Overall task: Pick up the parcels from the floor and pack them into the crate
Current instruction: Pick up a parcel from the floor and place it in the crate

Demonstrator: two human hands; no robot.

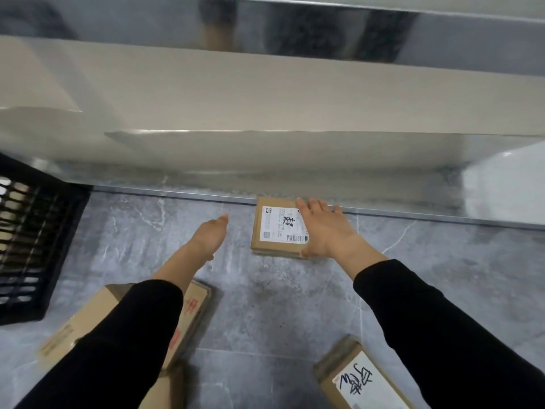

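Note:
A small cardboard parcel [272,228] with a white shipping label lies flat on the grey floor against the metal base strip of a counter. My right hand [326,228] rests on its right side, fingers spread over the top and thumb at the near corner. Just left of the parcel, my left hand [211,236] hovers with its fingers straight, touching nothing. The black slatted crate [32,240] stands at the left edge. A larger parcel [115,317] lies under my left forearm, and another labelled parcel [356,379] sits at the bottom right.
A beige counter front with a shiny metal kick plate [295,178] runs across the view behind the parcel. A white rounded object [507,184] is at the right. Part of a further box [165,391] shows at the bottom edge.

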